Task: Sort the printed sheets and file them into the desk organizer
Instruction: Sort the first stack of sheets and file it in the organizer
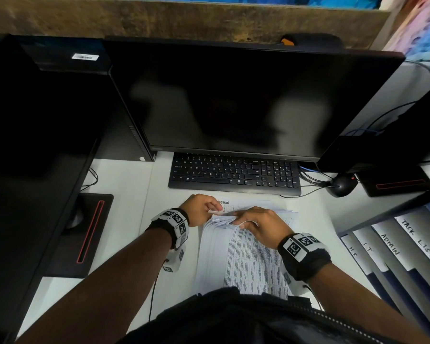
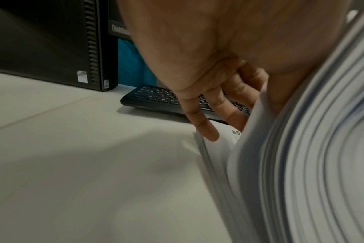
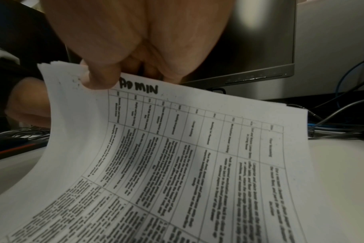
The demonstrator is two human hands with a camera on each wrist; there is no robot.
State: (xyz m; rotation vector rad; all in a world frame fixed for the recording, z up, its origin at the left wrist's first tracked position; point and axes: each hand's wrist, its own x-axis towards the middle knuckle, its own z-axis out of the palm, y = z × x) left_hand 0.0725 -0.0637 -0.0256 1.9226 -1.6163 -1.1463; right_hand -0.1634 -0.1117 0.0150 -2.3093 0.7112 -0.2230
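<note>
A stack of printed sheets [image 1: 246, 259] with tables lies on the white desk in front of me, below the keyboard. Its far left corner is fanned and lifted. My left hand [image 1: 204, 209] pinches that corner from the left, and in the left wrist view the curved sheet edges [image 2: 301, 164] fill the right side. My right hand [image 1: 253, 222] holds several lifted sheets at the same corner; its thumb [image 3: 100, 77] presses a sheet marked "ADMIN" [image 3: 138, 88]. The desk organizer [image 1: 395, 247] stands at the right, with tabs HR, IT, ADMIN and TASK LIST.
A black keyboard [image 1: 233, 173] lies just beyond the sheets, under a dark monitor [image 1: 246, 100]. A black computer tower [image 1: 47, 108] stands at the left, a mouse [image 1: 341, 186] and cables at the right. Bare desk [image 1: 124, 184] shows left of the stack.
</note>
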